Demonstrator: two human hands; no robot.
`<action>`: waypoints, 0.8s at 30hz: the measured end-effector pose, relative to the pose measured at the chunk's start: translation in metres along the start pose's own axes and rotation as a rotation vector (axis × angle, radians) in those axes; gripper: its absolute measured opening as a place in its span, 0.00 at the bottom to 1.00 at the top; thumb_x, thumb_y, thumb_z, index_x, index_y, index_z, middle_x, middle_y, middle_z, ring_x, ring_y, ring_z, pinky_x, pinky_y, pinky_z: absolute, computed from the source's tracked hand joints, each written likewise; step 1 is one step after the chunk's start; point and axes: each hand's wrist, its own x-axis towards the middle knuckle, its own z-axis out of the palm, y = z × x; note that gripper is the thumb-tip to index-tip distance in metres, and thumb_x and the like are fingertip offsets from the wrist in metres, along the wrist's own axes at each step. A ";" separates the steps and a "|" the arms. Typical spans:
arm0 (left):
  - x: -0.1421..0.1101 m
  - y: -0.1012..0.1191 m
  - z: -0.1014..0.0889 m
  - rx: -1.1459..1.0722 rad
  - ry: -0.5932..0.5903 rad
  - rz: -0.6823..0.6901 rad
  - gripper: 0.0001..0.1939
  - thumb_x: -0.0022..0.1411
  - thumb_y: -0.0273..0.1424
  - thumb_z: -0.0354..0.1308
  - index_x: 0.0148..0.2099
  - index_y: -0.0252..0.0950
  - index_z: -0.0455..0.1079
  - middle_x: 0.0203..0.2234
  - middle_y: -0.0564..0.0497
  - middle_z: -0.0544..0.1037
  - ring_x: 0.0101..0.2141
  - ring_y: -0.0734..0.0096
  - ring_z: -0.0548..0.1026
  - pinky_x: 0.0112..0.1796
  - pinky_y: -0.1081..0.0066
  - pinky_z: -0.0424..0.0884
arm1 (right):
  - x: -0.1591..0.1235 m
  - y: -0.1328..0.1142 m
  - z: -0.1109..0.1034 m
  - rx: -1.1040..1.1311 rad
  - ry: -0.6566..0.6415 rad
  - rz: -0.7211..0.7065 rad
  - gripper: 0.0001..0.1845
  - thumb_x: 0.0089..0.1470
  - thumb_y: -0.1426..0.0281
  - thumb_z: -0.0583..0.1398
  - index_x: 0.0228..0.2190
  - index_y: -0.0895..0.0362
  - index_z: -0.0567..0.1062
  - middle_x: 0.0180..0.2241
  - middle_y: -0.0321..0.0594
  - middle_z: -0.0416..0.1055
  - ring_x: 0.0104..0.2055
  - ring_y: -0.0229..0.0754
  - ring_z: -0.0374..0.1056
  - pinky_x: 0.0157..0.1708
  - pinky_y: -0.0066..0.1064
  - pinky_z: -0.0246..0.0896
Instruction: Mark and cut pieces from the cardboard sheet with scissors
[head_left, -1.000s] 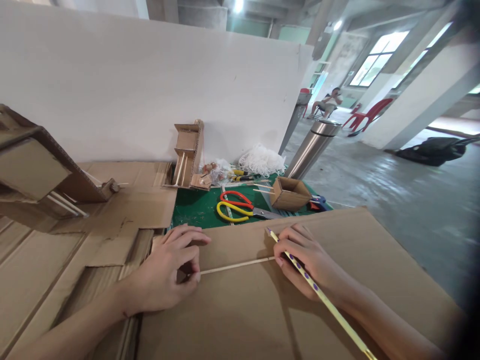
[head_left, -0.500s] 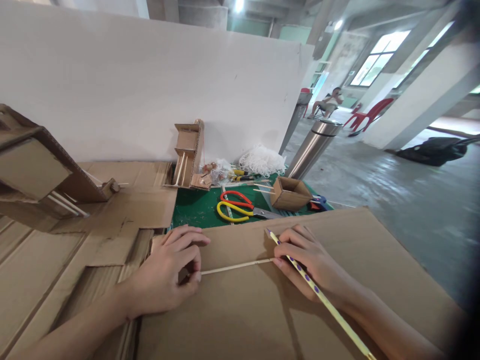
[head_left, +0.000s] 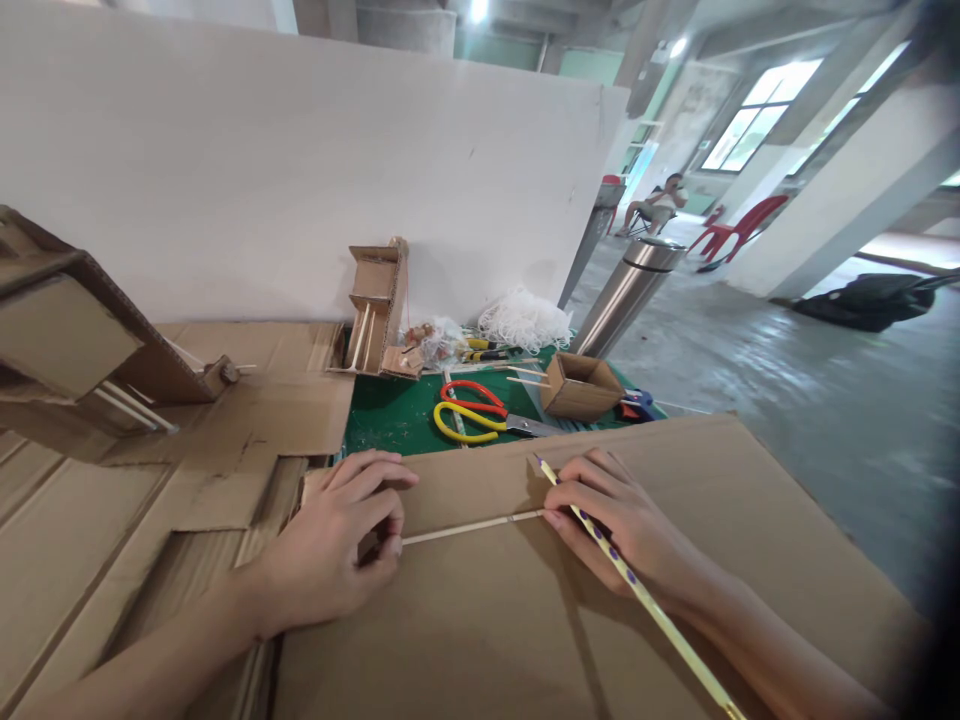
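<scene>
A thin pale wooden stick lies across a large sheet of brown cardboard, spanning the space between my hands. My left hand pinches its left end between thumb and forefinger, the other fingers curled loosely above. At the stick's right end, the fingertips of my right hand are closed on it. That same hand also carries a pale yellow pencil with purple spots, tucked between the fingers, its tip pointing away from me and its rear end toward the lower right.
Scissors with red and yellow handles lie on a green mat beyond the cardboard. Behind them stand a small cardboard box, white string and a steel flask. Cardboard structures rise at left; a person sits far off.
The right end of the stick and my right hand have shifted very slightly away from me and left. Both hands keep the same grip.
</scene>
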 end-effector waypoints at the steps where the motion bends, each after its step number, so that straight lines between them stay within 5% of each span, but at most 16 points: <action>1: 0.000 0.000 0.000 -0.002 0.002 -0.003 0.05 0.54 0.24 0.52 0.31 0.39 0.63 0.47 0.49 0.71 0.54 0.59 0.63 0.50 0.58 0.64 | 0.000 0.001 0.001 -0.001 0.000 -0.001 0.06 0.55 0.77 0.55 0.31 0.55 0.69 0.29 0.40 0.65 0.34 0.43 0.60 0.36 0.37 0.56; 24: -0.001 0.001 0.000 0.031 0.047 0.064 0.07 0.55 0.22 0.51 0.33 0.39 0.65 0.45 0.50 0.72 0.53 0.60 0.64 0.49 0.58 0.65 | -0.001 0.000 0.001 0.040 0.003 0.015 0.06 0.56 0.79 0.55 0.30 0.56 0.67 0.30 0.39 0.63 0.35 0.43 0.56 0.37 0.36 0.54</action>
